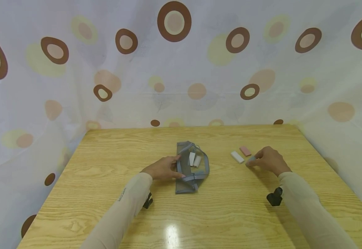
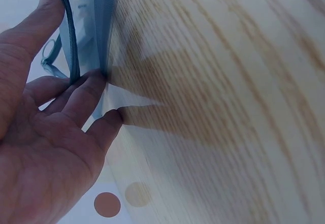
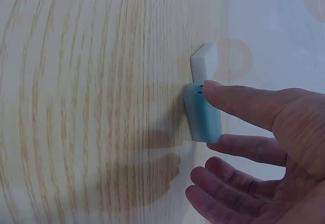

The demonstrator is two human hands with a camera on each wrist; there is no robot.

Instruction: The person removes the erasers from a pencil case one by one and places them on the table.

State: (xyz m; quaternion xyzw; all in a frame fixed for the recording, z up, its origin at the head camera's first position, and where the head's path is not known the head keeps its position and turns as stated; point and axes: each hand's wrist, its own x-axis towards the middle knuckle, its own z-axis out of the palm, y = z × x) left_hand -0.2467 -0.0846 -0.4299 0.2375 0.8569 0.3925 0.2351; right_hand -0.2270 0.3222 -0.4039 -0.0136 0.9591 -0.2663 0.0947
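A grey mesh pouch [image 1: 184, 188] lies on the table with its mouth open and white pieces [image 1: 197, 161] inside. My left hand [image 1: 163, 168] touches the pouch's left side, thumb at the rim and fingers against the mesh [image 2: 104, 21]. Over on the right, my right hand [image 1: 269, 160] pinches a small light-blue block [image 3: 203, 115] between thumb and index finger, the other fingers loosely bent. Beside that block lie a white block [image 1: 237, 157] and a pink block [image 1: 245, 151]; in the right wrist view the white block [image 3: 204, 61] shows just beyond the blue one.
The wooden table [image 1: 122, 145] reaches back to a white curtain [image 1: 137, 69] with brown and yellow circles, which also hangs at both sides. A dark wrist mount [image 1: 275, 197] sits beneath the right sleeve, and another [image 1: 148, 200] by the left sleeve.
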